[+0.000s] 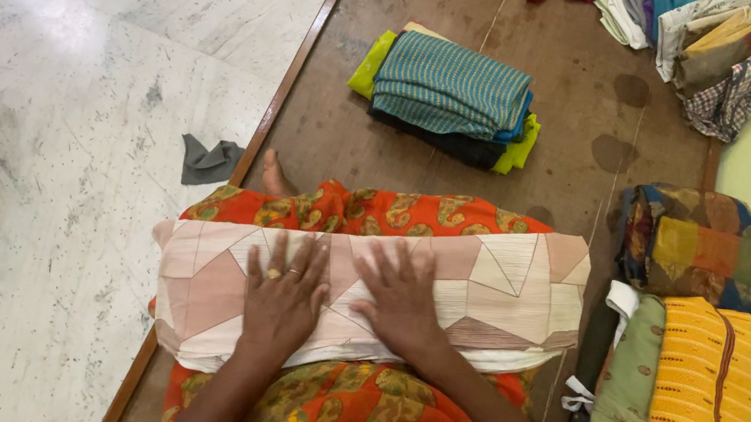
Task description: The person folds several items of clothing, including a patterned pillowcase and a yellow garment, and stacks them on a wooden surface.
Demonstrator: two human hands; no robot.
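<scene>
Head view: both hands (342, 300) press folded cloth (503, 290).

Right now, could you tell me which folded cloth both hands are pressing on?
The pink-and-cream geometric cloth across the lap, under the left hand and right hand; other folded stacks lie untouched.

Wooden platform (572, 92) under folded-cloth stacks (452, 98)

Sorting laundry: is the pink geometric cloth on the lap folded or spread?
Folded: pink geometric cloth forms a layered band under both hands.
</scene>
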